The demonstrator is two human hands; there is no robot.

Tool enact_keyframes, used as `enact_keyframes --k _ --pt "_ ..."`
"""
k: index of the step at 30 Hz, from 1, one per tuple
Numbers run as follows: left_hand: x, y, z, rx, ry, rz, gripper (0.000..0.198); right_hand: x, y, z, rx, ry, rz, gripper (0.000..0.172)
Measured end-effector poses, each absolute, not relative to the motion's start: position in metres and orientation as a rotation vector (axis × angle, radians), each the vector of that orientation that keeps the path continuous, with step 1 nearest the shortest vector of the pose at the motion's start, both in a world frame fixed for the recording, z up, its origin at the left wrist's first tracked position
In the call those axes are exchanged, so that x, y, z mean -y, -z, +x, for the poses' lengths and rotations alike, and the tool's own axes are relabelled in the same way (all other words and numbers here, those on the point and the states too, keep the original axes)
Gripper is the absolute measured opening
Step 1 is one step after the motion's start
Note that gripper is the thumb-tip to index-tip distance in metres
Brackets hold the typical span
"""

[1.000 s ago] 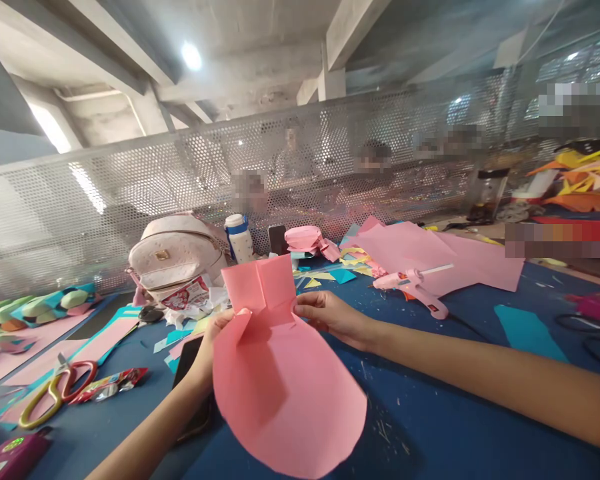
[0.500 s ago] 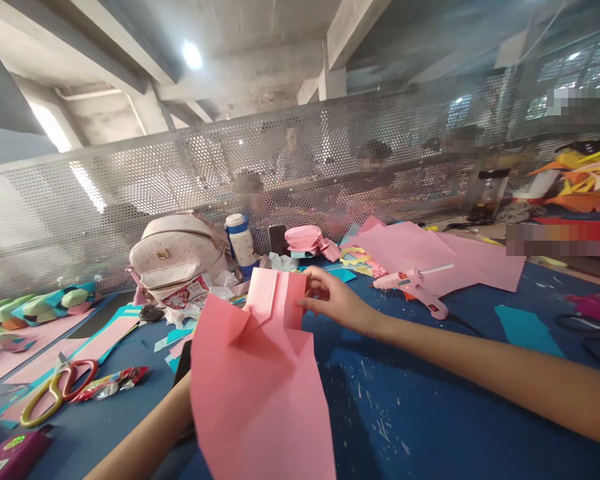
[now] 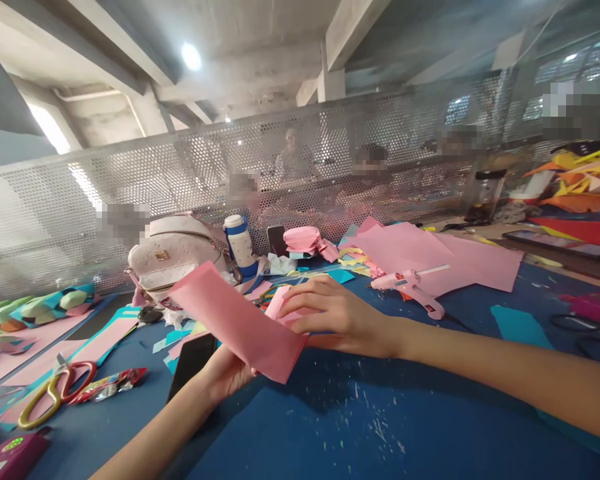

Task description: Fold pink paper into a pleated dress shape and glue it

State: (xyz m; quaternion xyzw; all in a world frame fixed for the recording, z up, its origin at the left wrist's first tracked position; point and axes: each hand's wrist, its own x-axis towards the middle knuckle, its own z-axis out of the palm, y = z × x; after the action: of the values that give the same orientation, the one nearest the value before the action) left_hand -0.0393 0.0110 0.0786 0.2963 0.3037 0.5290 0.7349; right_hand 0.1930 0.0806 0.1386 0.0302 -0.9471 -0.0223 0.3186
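Observation:
A folded sheet of pink paper (image 3: 240, 323) is held up over the blue table between both hands. My left hand (image 3: 230, 370) grips it from below, its fingers partly hidden behind the paper. My right hand (image 3: 333, 313) closes on the paper's right end, fingers curled over a small folded flap (image 3: 277, 303). The long part of the sheet slants up to the left, in front of a pale backpack (image 3: 177, 253). Below it, beside my left wrist, lies a black phone-like slab (image 3: 193, 363), partly covered.
Scissors (image 3: 55, 393) and a red snack wrapper (image 3: 113, 385) lie at left. A pink glue gun (image 3: 410, 287) rests by large pink sheets (image 3: 440, 250) at right. A bottle (image 3: 241, 243) stands behind, before a perforated metal screen (image 3: 180, 167). People sit beyond it.
The pink paper's large lower part, which hung toward me, has swung up to the left. My right hand has moved left and closed over the fold; my left hand now shows beneath.

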Motion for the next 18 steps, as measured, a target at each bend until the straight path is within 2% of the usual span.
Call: enact_keyframes --k 4,9,14,18 --pt "-0.016 -0.067 -0.041 -0.762 -1.241 0.64 0.035 -0.082 -0.134 0.188 2.378 -0.238 0.049 0.008" --pt "-0.02 -0.06 -0.044 -0.926 -1.453 0.659 0.027 -0.077 -0.135 0.188 2.281 -0.519 -0.184 0.009" --pt "-0.015 -0.074 -0.042 -0.999 -1.697 0.814 0.032 -0.071 -0.136 0.191 2.26 -0.604 -0.376 0.01" --pt "-0.004 -0.086 -0.029 -1.121 -1.808 1.264 0.041 -0.068 -0.135 0.192 2.244 -0.627 -0.43 0.012"
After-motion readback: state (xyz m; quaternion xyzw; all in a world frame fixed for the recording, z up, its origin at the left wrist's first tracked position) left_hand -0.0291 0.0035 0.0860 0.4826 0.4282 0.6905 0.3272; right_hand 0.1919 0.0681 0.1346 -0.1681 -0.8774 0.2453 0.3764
